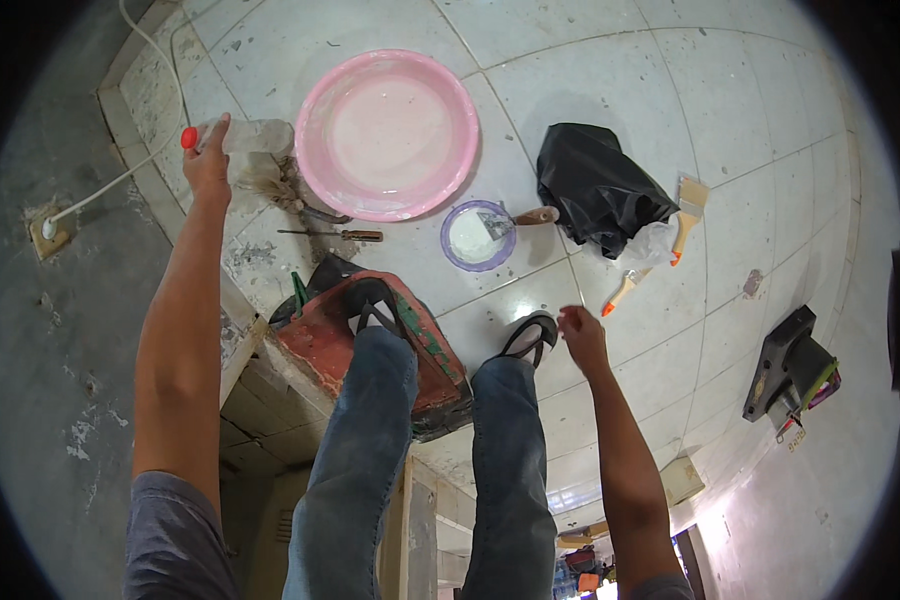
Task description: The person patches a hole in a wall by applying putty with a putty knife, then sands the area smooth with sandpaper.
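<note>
Gripping a bottle (260,136) by its capped end with the left hand (208,168); letting the right hand (583,338) hang half-curled beside a sandal (544,326), can't tell whether around anything. Looking down on pale, dirty floor tiles (530,100) beside a flaking grey wall (60,350). Seeing the bottle sideways, clear and red-capped, just left of a pink basin (308,130). Finding cloudy liquid (388,130) there, white paste (468,240) and a scraper (518,219) in a purple bowl (484,266).

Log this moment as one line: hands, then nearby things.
left hand: gripping clear red-capped bottle | right hand: empty, near black sandal | nearby: pink basin, purple bowl with trowel, black bag
</note>
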Available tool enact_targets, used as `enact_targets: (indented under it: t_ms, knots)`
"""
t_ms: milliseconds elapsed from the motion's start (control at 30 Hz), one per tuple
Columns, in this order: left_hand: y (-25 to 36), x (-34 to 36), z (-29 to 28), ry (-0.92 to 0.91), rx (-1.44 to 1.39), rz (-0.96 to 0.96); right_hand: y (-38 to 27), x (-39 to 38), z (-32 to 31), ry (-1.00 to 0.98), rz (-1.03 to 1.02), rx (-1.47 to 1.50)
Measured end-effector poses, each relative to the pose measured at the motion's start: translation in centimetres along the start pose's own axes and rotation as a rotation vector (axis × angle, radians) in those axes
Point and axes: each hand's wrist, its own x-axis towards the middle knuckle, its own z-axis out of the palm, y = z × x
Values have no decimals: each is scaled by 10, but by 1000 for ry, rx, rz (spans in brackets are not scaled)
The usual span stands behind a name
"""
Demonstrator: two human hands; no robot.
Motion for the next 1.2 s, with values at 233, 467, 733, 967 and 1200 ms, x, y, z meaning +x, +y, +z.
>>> enact_targets:
  t_ms: [233, 467, 733, 967, 1200]
  knots:
    - [2, 13, -4, 75, -155, 82, -45, 79, 54, -8, -8, 85]
    - [3, 39, -20, 11, -89, 91, -75, 104, 86, -70, 22, 276]
    - [6, 17, -25, -182, 41, 215, -67, 105, 94, -78, 132, 527]
    - [30, -16, -59, 70, -128, 387, -65, 103, 92, -136, 189, 484]
    - [45, -49, -154, 217, -48, 453, -63, 99, 91, -167, 211, 556]
